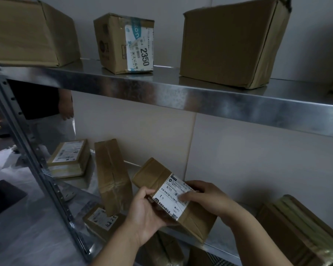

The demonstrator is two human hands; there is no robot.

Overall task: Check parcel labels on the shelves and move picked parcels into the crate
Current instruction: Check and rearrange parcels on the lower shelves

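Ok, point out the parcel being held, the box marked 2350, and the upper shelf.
held parcel (168,191), head view, on its white label.
box marked 2350 (112,43), head view, on its brown side.
upper shelf (210,100), head view, on its front metal edge.

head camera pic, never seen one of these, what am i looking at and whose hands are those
This is a single picture from a wide-angle camera worn on a person's head, looking forward and down, so the hands belong to the wearer. There is no robot. The left hand and right hand together hold a small taped cardboard parcel, tilted so that its white label, reading N705, faces the camera. Behind is a metal rack. The upper shelf carries three brown boxes, the middle one marked 2350. The lower shelf holds several more parcels, one standing on end. Someone else stands at the far left. No crate is in view.
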